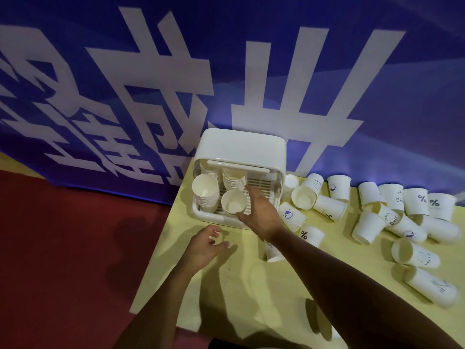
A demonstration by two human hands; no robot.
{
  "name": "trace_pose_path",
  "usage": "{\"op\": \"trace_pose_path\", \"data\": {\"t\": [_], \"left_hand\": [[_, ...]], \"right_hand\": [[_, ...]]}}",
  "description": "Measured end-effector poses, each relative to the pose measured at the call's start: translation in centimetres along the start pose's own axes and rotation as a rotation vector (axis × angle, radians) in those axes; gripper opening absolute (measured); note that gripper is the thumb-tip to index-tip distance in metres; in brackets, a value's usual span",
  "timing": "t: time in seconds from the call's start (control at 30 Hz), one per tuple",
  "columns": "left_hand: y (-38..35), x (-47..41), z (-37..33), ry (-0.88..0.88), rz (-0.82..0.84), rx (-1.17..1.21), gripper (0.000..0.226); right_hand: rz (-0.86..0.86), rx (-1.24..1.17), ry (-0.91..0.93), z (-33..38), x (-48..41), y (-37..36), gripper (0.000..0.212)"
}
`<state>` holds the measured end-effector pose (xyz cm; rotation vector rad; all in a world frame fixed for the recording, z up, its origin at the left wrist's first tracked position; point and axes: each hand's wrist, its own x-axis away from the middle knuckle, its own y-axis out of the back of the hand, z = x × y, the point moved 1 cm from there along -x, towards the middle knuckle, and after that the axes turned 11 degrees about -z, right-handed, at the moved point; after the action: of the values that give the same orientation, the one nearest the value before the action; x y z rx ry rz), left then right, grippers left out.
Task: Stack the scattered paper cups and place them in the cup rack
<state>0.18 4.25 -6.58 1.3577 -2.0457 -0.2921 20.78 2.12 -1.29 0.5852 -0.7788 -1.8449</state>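
The cup rack (241, 147) looks like smooth, slightly glossy white plastic, the scattered cups (416, 201) are matt white paper (some printed), and the pale yellow worktop (251, 298) appears smooth and matt.

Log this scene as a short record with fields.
left hand: empty, fingers loosely curled, over the table
right hand: at the cup rack mouth, against the front stack; grip unclear
cup rack: holds stacked cups lying on their sides
loose cups: scattered right of the rack, many on their sides
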Motion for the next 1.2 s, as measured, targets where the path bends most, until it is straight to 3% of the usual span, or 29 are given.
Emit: {"op": "trace_pose_path", "data": {"t": [0.43,0.77,1.2], "left_hand": [[-8.3,1.7,-7.3,-0.113,0.094,0.002,0.031],[-21.2,8.7,-16.4,-0.140,0.036,0.002,0.038],[-34.9,8.7,-28.2,-0.271,0.178,-0.201,0.040]], "right_hand": [[-0.029,-0.077,-0.178,-9.2,6.6,8.4,0.064],[-0.123,-0.057,-0.189,-20.7,11.5,21.6,0.062],[-0.274,-0.104,-0.439,-32.9,13.5,33.2,0.062]]}}
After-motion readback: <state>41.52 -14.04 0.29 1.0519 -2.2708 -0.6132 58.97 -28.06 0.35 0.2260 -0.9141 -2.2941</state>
